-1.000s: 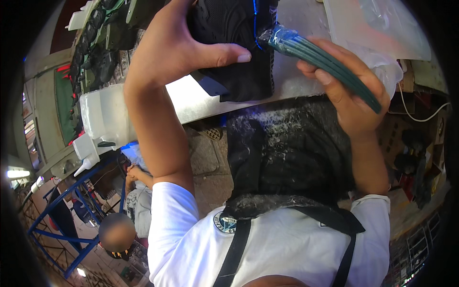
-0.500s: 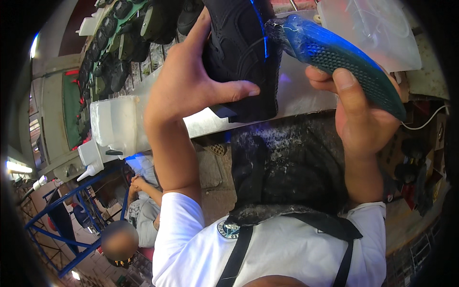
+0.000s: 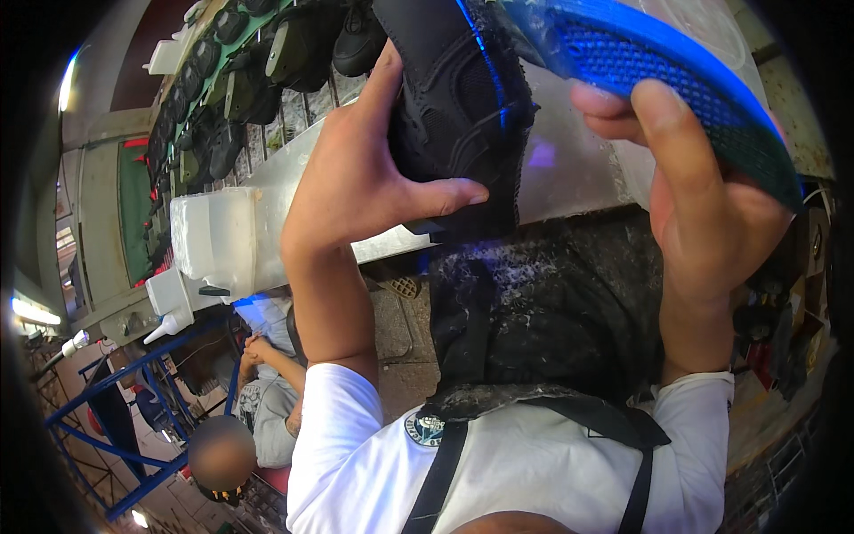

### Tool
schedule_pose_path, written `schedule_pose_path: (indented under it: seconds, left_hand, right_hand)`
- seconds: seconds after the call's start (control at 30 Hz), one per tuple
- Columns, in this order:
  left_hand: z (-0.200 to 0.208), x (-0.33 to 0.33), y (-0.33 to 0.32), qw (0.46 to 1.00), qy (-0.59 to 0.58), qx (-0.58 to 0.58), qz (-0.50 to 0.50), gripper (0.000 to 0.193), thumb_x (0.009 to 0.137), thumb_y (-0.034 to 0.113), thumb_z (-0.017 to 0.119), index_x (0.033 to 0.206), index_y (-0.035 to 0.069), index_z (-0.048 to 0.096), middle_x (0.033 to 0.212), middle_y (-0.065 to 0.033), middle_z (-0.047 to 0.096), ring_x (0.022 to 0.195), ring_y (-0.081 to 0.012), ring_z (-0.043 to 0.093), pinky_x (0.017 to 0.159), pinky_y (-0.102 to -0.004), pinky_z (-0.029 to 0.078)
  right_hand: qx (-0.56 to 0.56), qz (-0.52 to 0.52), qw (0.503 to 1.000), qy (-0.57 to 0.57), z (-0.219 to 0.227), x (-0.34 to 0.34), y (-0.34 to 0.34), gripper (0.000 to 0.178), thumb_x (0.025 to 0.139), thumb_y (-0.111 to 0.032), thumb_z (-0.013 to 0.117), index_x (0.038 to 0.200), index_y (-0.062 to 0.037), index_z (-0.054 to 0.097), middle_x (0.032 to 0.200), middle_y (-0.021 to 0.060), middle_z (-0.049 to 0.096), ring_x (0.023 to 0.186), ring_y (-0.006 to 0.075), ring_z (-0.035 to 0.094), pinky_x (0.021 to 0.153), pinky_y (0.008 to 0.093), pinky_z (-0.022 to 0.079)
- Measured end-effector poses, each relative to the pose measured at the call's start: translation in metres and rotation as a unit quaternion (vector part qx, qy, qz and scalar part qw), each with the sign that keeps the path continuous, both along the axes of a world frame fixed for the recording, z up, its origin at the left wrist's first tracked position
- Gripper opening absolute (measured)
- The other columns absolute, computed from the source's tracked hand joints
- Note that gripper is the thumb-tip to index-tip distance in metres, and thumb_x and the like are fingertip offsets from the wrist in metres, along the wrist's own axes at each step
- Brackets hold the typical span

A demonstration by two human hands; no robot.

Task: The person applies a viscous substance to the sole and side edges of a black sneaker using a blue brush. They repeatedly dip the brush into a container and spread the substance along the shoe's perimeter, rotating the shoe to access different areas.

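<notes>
A black shoe upper (image 3: 454,98) with a textured side and a frayed edge is gripped in my left hand (image 3: 351,182). The thumb lies across its surface, and the fingers go out of sight behind it. A blue line of light runs down the upper. To the right, my right hand (image 3: 707,187) is closed around a brush (image 3: 667,67) with a dimpled blue-green handle. The thumb presses on the handle's near edge. The brush's left end is by the upper's edge near the top of the picture; whether they touch, I cannot tell.
Several black shoes (image 3: 294,49) sit on a rack at upper left. A pale worktop (image 3: 569,178) lies under the upper, with a translucent plastic container (image 3: 213,236) and a nozzled white bottle (image 3: 169,325) at its left. Another person (image 3: 271,400) sits at lower left with hands together.
The brush has moved up and to the right, nearer the camera, and its bristle end has left clear view. My left hand and the upper have shifted slightly right and down.
</notes>
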State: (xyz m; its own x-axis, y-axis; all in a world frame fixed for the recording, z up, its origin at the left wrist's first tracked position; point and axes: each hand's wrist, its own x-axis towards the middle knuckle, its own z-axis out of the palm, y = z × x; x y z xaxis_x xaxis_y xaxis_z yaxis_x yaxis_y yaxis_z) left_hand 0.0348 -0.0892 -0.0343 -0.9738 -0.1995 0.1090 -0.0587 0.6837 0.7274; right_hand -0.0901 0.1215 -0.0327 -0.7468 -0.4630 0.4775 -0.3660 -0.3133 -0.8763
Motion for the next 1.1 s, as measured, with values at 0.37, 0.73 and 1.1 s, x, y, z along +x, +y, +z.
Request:
schedule_pose_path:
  seconds: [0.37,0.73,1.1]
  left_hand:
    - [-0.007,0.004,-0.004,1.000,-0.013,0.014,0.005,0.116,0.053,0.024,0.094,0.149,0.001,0.034,0.118,-0.0195,0.068,0.110,-0.0275,0.067,0.095,-0.0348,0.049]
    - [-0.009,0.036,0.006,0.985,0.030,0.124,0.117,0.082,0.056,-0.001,0.094,0.126,-0.006,0.052,0.116,-0.0155,0.066,0.105,-0.0228,0.065,0.094,-0.0378,0.053]
    - [-0.008,0.046,0.033,0.984,-0.019,-0.110,0.138,0.067,0.060,0.014,0.095,0.113,-0.005,0.059,0.102,-0.0111,0.069,0.093,-0.0186,0.066,0.085,-0.0333,0.054]
  right_hand:
    - [0.104,0.102,0.989,0.016,-0.027,0.019,0.046,0.024,0.088,0.005,0.060,0.110,0.0143,0.061,0.100,0.0242,0.068,0.082,0.0240,0.071,0.074,0.0308,0.060]
    - [0.252,-0.168,0.947,-0.108,-0.035,-0.021,0.136,0.025,0.094,-0.016,0.067,0.112,0.0019,0.065,0.081,0.0065,0.066,0.067,0.0104,0.060,0.059,0.0208,0.049]
    - [0.335,-0.005,0.942,0.006,-0.056,-0.052,0.137,0.021,0.086,-0.009,0.075,0.106,-0.0010,0.071,0.085,0.0020,0.068,0.074,0.0070,0.059,0.066,0.0246,0.047]
